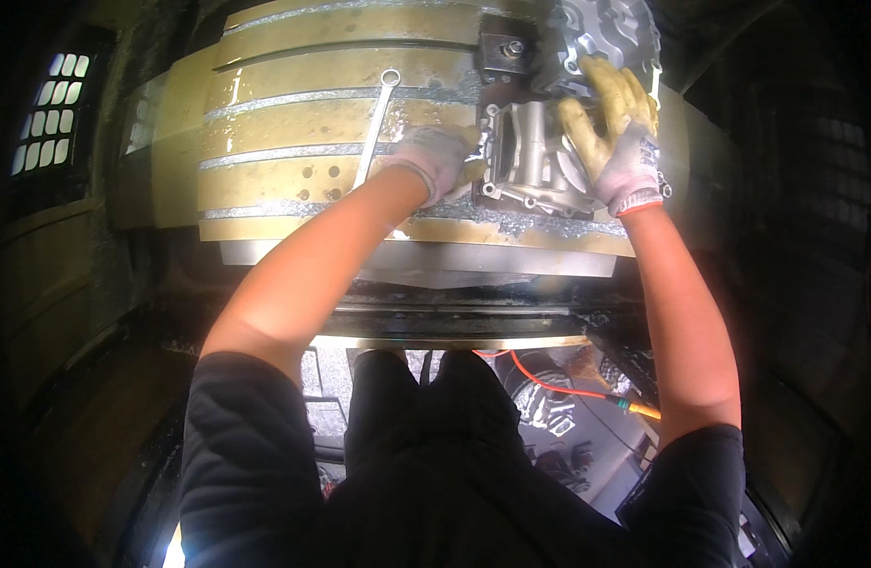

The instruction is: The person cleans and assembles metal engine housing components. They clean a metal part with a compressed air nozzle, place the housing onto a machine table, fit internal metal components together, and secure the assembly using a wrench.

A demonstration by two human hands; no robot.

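Note:
A silver metal casting (532,156) with a hollow, ribbed body lies on a slotted machine table (293,178). Just left of it, my gloved left hand (437,159) is low over the table, fingers curled inward; whatever they close on is hidden. My gloved right hand (617,137) is at the casting's right side, its thumb and fingers spread apart. The fingertips reach toward a second grey casting (601,38) standing behind. A combination wrench (376,128) lies on the table left of my left hand, its ring end pointing away from me.
A dark clamp block (503,53) with a bolt sits behind the nearer casting. Metal chips and wet patches mark the table slots. Below the table's front edge, an orange hose (549,383) with a yellow end runs above scattered items. A lit window grille (52,112) is at far left.

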